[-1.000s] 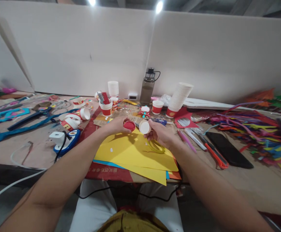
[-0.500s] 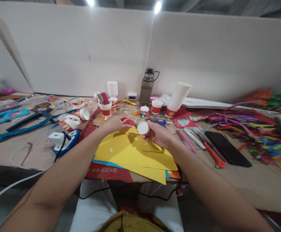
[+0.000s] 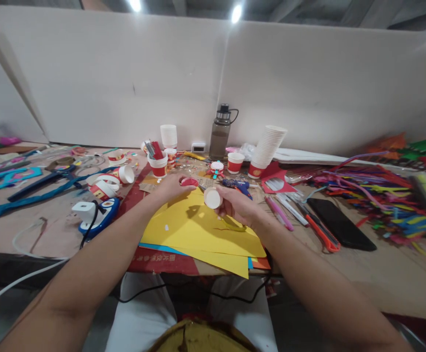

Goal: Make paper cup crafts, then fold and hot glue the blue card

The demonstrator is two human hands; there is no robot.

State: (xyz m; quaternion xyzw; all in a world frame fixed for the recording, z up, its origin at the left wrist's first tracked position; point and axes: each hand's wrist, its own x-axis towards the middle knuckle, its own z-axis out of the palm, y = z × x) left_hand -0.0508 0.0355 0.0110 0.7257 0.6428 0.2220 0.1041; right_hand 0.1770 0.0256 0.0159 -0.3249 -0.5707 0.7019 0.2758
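Note:
My left hand (image 3: 179, 188) is closed on a small red round piece (image 3: 189, 182), held above the yellow paper. Closed too, my right hand (image 3: 236, 204) grips the cut-off base of a paper cup (image 3: 213, 198), its white round face turned toward me. Under the same hand shows the yellow loop of a scissors handle (image 3: 235, 225), with a dark blade tip pointing out toward the red piece. Yellow paper sheets (image 3: 194, 239) lie beneath both hands, with blue and orange sheets under them.
Behind stand a cup of red and grey strips (image 3: 157, 166), a water bottle (image 3: 220, 134) and a leaning cup stack (image 3: 267, 151). Rightward lie an orange cutter (image 3: 325, 234), a phone (image 3: 341, 224) and colourful pipe cleaners (image 3: 381, 195). A blue power strip (image 3: 100, 217) sits left.
The cup base in my right hand has tilted a little and shows more of its side. My left hand and the red piece have shifted slightly; the view has moved a little.

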